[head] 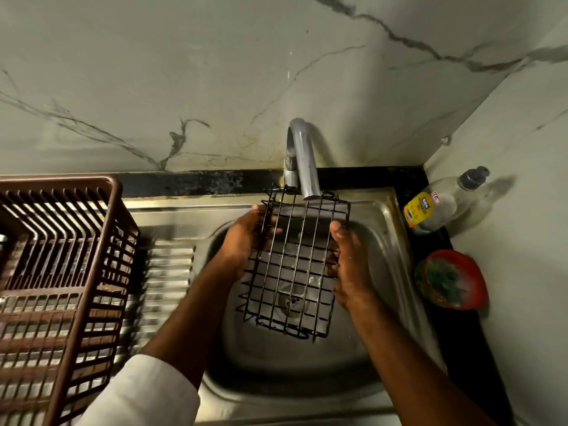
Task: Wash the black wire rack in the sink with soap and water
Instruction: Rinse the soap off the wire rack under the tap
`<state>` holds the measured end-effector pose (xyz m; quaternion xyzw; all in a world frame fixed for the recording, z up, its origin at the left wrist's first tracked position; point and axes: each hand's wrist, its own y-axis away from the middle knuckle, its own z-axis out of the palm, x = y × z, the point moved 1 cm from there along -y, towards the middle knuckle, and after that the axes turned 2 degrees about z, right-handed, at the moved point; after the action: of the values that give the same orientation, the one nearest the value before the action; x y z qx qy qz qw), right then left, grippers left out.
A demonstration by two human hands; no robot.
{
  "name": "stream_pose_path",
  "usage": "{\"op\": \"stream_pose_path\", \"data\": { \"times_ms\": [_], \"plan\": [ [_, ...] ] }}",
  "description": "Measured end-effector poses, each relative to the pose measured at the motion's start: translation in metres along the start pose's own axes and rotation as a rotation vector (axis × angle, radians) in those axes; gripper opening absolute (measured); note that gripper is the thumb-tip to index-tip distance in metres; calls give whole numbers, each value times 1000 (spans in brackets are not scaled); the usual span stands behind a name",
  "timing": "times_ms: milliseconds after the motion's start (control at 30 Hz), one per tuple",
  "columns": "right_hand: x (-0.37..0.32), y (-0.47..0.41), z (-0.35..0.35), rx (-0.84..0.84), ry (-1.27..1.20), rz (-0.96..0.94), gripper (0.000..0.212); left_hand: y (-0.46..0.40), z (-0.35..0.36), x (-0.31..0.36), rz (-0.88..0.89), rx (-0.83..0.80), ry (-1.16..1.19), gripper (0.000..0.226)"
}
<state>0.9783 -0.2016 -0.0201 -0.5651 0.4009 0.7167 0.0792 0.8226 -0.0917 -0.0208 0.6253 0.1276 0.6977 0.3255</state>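
Gleaming steel sink [396, 229] under marble wall [184, 72], both hands' grip, left [242, 244], right [350, 269], around wire rack [295, 265].

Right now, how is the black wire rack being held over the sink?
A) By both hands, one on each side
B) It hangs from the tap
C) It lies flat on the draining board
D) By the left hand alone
A: the left hand grips one side of the black wire rack and the right hand the other, above the sink basin.
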Motion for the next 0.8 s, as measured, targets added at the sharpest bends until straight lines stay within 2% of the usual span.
{"op": "stream_pose_path", "data": {
  "times_ms": [100, 200, 267, 367, 467, 567, 633, 800],
  "plan": [
    [0, -1, -2, 58, -32, -98, 35, -9, 7, 13, 97, 18, -141, 38],
    [-5, -1, 1, 82, 2, -216, 51, -17, 20, 26, 233, 41, -289, 49],
    [-8, 2, 5, 77, 34, -239, 53, -22, 30, 31, 357, 128, -461, 60],
    [-7, 4, 6, 60, -77, -42, 56, -26, 44, 36, 501, 268, -681, 63],
    [-7, 1, 4, 73, -205, 102, 55, -29, 52, 37, 594, 321, -815, 59],
    [-8, -1, 6, 164, -240, 148, 55, -29, 53, 28, 712, 231, -890, 54],
    [-9, -4, 6, 195, -242, 155, 56, -21, 55, 20, 810, 174, -1028, 61],
    [-15, -10, -2, 221, -275, 176, 62, 27, 47, -20, 987, -196, -1212, 64]
  ]
}}
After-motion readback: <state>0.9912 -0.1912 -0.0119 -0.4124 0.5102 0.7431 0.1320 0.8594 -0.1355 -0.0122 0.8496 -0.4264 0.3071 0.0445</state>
